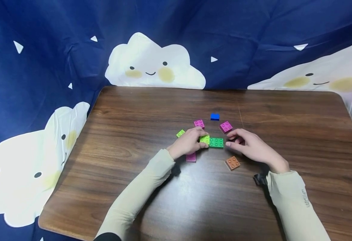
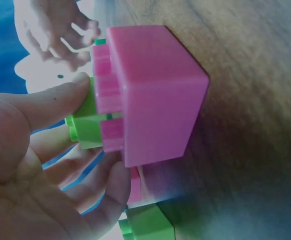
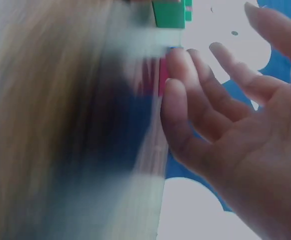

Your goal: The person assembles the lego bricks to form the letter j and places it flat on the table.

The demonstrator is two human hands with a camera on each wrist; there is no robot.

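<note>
My left hand (image 1: pixel 188 143) pinches a lime-green toy building brick (image 1: pixel 205 139) between thumb and fingers. Right beside that brick lies a longer green brick (image 1: pixel 216 143); whether the two are joined I cannot tell. In the left wrist view, the thumb is against the lime-green brick (image 2: pixel 88 132), and a pink brick (image 2: pixel 160 95) in front covers part of it. My right hand (image 1: pixel 249 145) hovers just right of the green brick, fingers loosely bent, holding nothing. The right wrist view shows the green brick (image 3: pixel 169 14) beyond its fingertips.
Around the hands on the wooden table (image 1: pixel 127 113) lie a blue brick (image 1: pixel 215 116), magenta bricks at the back left (image 1: pixel 199 124) and back right (image 1: pixel 226 127), a pink brick (image 1: pixel 191 157), an orange-brown brick (image 1: pixel 232 163) and another lime-green brick (image 1: pixel 180 133). A blue cloud-print curtain (image 1: pixel 230 30) hangs behind.
</note>
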